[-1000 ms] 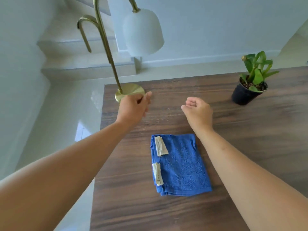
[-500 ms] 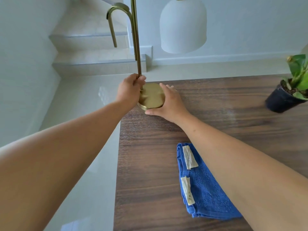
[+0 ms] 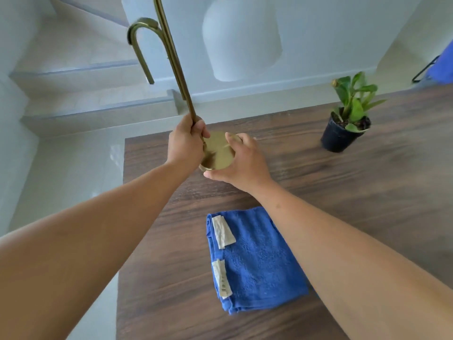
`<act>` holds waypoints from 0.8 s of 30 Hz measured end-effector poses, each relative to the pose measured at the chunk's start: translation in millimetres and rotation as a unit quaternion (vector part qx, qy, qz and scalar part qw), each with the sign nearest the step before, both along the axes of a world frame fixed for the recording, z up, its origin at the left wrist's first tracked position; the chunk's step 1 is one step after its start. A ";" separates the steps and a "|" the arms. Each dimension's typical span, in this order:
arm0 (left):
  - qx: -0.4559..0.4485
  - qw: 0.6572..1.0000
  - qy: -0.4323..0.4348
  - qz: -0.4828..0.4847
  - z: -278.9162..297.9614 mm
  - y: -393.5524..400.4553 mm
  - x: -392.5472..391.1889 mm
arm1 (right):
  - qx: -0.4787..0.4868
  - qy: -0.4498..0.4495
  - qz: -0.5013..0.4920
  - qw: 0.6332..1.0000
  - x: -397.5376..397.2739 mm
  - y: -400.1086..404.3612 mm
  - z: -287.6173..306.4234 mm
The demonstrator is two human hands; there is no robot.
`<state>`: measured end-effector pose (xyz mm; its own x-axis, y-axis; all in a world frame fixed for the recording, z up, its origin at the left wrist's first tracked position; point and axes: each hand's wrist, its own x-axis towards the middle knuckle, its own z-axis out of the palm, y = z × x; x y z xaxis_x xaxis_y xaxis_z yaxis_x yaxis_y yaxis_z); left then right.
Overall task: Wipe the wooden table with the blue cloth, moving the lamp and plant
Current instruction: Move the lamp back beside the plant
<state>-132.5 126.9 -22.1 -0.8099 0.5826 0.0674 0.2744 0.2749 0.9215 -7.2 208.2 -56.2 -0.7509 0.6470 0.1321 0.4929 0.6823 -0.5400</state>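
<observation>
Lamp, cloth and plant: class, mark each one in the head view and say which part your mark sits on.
lamp [image 3: 219, 153], head view, on the round brass base.
cloth [image 3: 259, 261], head view, on the middle of the folded blue towel.
plant [image 3: 337, 137], head view, on the side of its black pot.

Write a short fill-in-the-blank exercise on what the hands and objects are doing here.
1. The left hand grips the lamp's ____.
2. The right hand holds the lamp's round ____.
3. The folded cloth lies on the table, touched by ____ hand.
4. The plant stands in a ____ pot.

Missing words: stem; base; neither; black
</observation>
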 end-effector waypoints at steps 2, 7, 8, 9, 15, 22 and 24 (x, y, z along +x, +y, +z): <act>0.020 0.999 -0.013 -0.032 5.0 23.5 29.2 | 0.007 0.002 -0.023 1.000 33.3 18.9 8.7; 0.022 0.993 -0.013 -0.115 10.3 75.3 96.9 | 0.005 -0.034 -0.085 0.996 112.0 55.1 17.1; 0.015 0.992 -0.008 -0.128 9.0 83.3 107.8 | -0.004 -0.038 -0.096 0.995 124.3 60.6 15.2; 0.011 0.990 -0.006 -0.139 7.3 89.9 117.6 | -0.012 -0.039 -0.105 0.994 134.9 65.4 12.3; -0.017 0.985 0.000 -0.169 -7.0 112.9 146.0 | -0.035 -0.034 -0.132 0.990 166.9 80.2 -5.6; -0.037 0.983 0.016 -0.181 -12.9 123.0 147.8 | -0.058 -0.053 -0.121 0.990 173.5 88.8 -3.6; -0.041 0.980 0.028 -0.194 -13.0 123.4 147.2 | -0.068 -0.066 -0.116 0.989 174.1 89.9 -3.4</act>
